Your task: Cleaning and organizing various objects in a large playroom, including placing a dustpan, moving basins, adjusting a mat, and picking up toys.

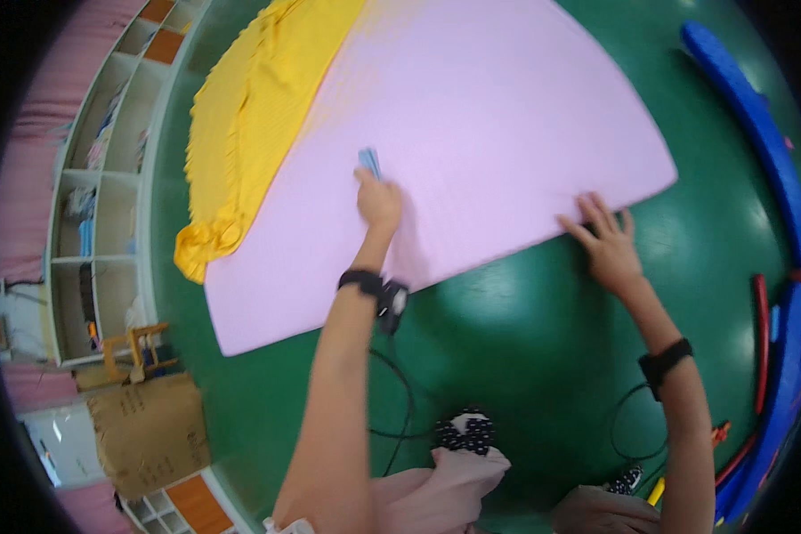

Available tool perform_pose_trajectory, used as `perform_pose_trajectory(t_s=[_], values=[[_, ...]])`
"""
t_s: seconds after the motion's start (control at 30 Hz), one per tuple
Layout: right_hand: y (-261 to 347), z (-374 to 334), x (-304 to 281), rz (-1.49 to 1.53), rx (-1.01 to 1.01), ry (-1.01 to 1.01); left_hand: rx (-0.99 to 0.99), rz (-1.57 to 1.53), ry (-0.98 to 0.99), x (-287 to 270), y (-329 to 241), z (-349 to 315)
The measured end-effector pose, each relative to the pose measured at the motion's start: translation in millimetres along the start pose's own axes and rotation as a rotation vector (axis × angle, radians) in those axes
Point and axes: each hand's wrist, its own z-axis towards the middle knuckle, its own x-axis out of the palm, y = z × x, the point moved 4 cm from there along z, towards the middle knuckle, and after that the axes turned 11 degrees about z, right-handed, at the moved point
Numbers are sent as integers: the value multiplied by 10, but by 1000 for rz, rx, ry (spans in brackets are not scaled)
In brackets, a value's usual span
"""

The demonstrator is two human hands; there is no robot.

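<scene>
A large pink fan-shaped board or mat (489, 116) lies on the green floor in front of me. My left hand (380, 200) is closed around a small light-blue striped piece (369, 161), perhaps a folded cloth, over the middle of the pink surface. Too little of that piece shows to tell its kind. Fingers spread, my right hand (610, 245) rests on the pink piece's near edge, toward the right. Yellow ribbed fabric (249, 133) with a ruffled rim covers the pink piece's left side and bunches into a knot at its lower corner.
White shelving (120, 209) with small items runs along the left, with a cardboard box (149, 434) and a wooden stand (138, 351) nearby. Long blue tubes (756, 133) and a red tube (760, 343) lie at right. Black cables (409, 400) hang near my feet.
</scene>
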Motion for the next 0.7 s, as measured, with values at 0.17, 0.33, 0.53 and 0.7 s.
perform_pose_trajectory(t_s=[0.17,0.33,0.53,0.7], values=[[-57,-202,80,-6,-68,-190,287,-291,704,166,-273,-1158],[18,-770,1,142,-64,121,628,-362,1451,-575,-1231,-2646],[-110,-2556,-432,148,-38,405,855,-252,1605,-591,-1642,-3537],[-300,-3895,-628,299,407,558,735,-435,1685,-425,-1541,-4012]])
